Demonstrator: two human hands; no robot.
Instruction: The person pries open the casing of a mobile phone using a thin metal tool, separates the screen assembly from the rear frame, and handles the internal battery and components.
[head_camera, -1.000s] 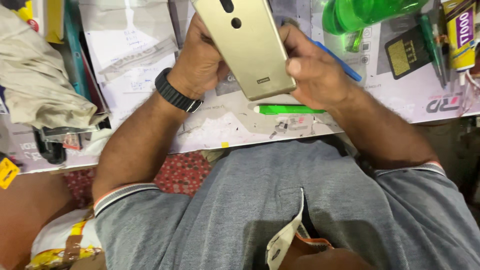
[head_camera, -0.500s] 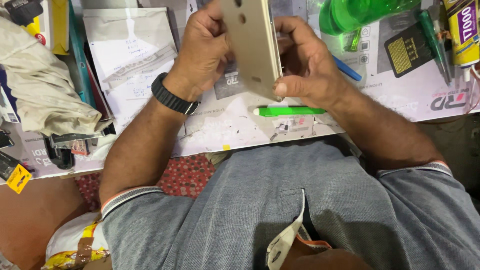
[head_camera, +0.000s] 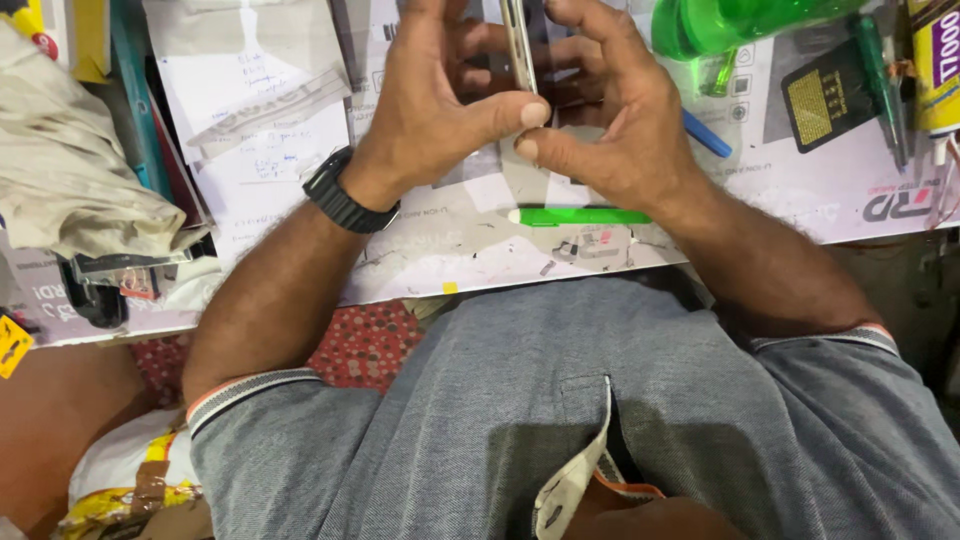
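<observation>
1. Left hand (head_camera: 430, 110): thumb pressed to the near edge of a gold phone (head_camera: 518, 45), fingers curled round its far side; closed on it.
2. Right hand (head_camera: 610, 110): thumb tip just below the phone's lower edge, fingers arched over the other face; grip looks closed too.
3. Phone stands edge-on between both hands, above the work mat (head_camera: 450, 250).
4. Black wristwatch (head_camera: 345, 195) on left wrist.
5. Green pen (head_camera: 580, 215) lies on the mat just under the right hand.
6. Green bottle (head_camera: 740, 20) at upper right, well apart.

Both hands raised, left hand (head_camera: 440, 110), right hand (head_camera: 610, 120), thumbs pinching
</observation>
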